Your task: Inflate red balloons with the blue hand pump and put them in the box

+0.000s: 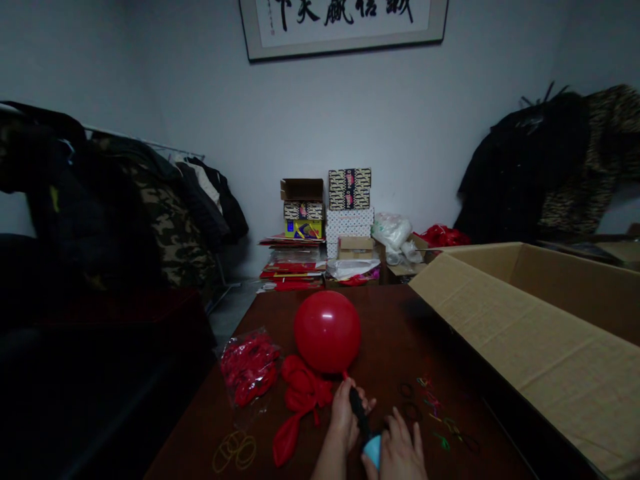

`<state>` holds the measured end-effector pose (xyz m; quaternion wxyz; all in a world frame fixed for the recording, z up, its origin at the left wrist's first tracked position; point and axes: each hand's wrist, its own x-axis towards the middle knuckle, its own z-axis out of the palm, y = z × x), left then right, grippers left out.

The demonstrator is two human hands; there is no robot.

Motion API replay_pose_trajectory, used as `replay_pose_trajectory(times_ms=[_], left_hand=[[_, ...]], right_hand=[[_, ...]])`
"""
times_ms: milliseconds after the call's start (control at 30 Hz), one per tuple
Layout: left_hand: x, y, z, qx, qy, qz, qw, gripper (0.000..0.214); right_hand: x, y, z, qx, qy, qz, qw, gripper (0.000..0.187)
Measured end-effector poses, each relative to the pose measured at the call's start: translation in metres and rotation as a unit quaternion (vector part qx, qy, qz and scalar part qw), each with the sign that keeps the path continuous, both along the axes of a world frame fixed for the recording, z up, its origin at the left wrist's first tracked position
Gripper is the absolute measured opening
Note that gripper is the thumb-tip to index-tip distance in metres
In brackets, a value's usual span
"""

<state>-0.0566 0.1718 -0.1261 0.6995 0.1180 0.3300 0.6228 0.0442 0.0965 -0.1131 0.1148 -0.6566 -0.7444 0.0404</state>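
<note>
A round red balloon (327, 331), inflated, rests on the dark wooden table (400, 340), its neck running down to a black hand pump barrel (359, 412). My left hand (344, 417) is wrapped around that barrel where the neck meets it. My right hand (395, 448) presses on the pump's light blue end (373, 449), partly hiding it. Just left of my hands lie limp red balloons (300, 393). Beyond them is a clear plastic bag of red balloons (249, 368).
Yellow rubber bands (235, 452) lie at the table's near left, with small coloured bands (430, 407) right of my hands. A large open cardboard box (530, 320) fills the right side. Stacked boxes (350, 207) and red paper packets (293, 267) stand beyond the table.
</note>
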Motion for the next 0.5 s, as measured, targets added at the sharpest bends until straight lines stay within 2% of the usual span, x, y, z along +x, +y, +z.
replay_pose_trajectory(times_ms=[100,167,500], left_hand=[[0.0,0.005,-0.003,-0.005,0.012,0.012,1.0,0.027],[0.001,0.007,-0.003,-0.011,0.022,0.026,0.999,0.029],[0.008,0.0,0.004,0.019,0.052,0.058,0.997,0.035]], right_hand=[[-0.009,0.013,0.017,-0.01,0.005,0.017,1.0,0.053],[-0.011,0.016,0.019,-0.008,0.0,0.021,1.0,0.054],[0.001,-0.009,-0.002,0.014,-0.002,-0.002,1.0,0.049]])
